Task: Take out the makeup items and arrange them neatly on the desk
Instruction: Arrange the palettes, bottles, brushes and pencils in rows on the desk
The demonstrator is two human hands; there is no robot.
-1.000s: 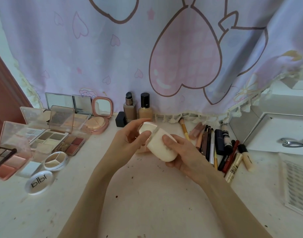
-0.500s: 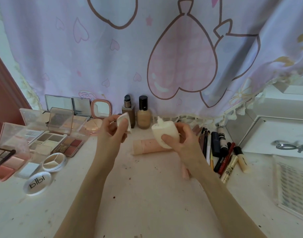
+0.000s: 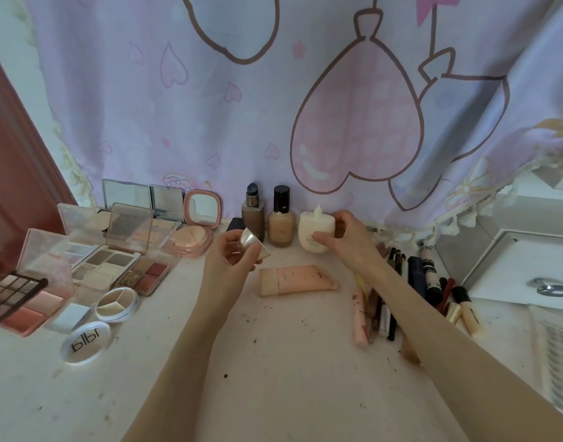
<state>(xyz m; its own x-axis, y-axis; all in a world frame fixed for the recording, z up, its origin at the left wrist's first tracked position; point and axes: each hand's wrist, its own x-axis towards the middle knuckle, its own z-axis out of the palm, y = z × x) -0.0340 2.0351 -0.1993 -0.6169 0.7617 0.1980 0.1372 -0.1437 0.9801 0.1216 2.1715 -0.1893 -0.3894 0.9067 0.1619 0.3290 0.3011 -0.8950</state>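
My right hand (image 3: 348,239) grips a cream bottle (image 3: 314,232) with its nozzle bare, standing it upright at the back of the desk beside two foundation bottles (image 3: 281,223). My left hand (image 3: 234,261) holds the bottle's pale cap (image 3: 253,245) in its fingers, a little left of the bottle and above the desk. A pink tube (image 3: 297,280) lies flat on the desk between my hands. Open palettes (image 3: 127,260) and compacts fill the left side. Pencils, mascaras and concealers (image 3: 411,291) lie in a row on the right.
A lilac curtain (image 3: 274,106) with heart drawings hangs behind the desk. A white drawer unit (image 3: 529,266) with a metal handle stands at the right, with a ribbed tray (image 3: 557,362) in front of it. A round lid (image 3: 85,344) lies at front left.
The cap has come off the cream bottle into my left hand. My right hand has carried the bottle away from me and stood it at the back beside the foundation bottles.
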